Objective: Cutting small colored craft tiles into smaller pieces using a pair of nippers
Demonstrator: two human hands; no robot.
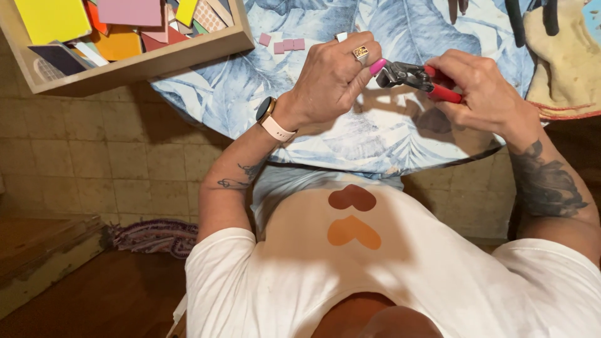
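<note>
Pink tile strip [377, 66], pinched in left hand [332, 78] fingertips, sits between metal nipper jaws over leaf-print surface [382, 131]. Red-handled nippers [419, 79] gripped in right hand [479, 87]. Small pink tile pcs [288, 44] lie nearby; wooden box [156, 59] w/ coloured tiles at upper left.

A wooden box [156, 59] of coloured tiles [53, 19] sits near loose pink squares [288, 45].

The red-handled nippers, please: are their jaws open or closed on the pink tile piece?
Closed on it: the red-handled nippers bite the pink tile piece, which the left hand steadies.
</note>
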